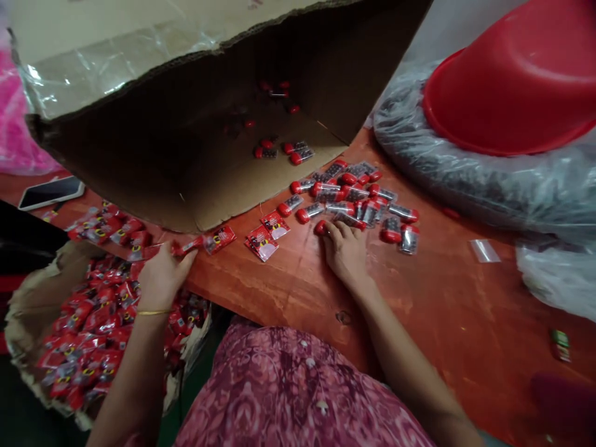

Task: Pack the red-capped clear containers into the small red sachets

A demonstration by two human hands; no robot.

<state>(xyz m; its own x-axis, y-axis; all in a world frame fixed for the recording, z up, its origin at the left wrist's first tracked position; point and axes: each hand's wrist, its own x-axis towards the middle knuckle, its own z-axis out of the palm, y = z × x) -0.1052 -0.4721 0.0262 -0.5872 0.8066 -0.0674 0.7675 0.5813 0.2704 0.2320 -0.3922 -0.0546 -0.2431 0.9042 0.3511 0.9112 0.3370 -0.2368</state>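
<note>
I am seeing the right hand (345,249) resting on the desk (261,288), its fingertips touching the near side of a heap of clear, red-capped tubes (354,192). One red cap (320,228) is peeking out beside its thumb, and a tube is lying just past its fingers, long axis running left to right. The heap is spreading far and right, well apart from the left hand (164,273). That hand is hovering at the desk's near edge, a red packet (220,239) lying just right of it. Blur is stopping me from telling whether either hand is grasping. Two flat red cards (262,242) are lying between them. At the far side, a tipped cardboard box (139,62) is opening toward me, holding a few loose tubes; near left, a torn carton (24,304) is brimming with red packets.
</note>
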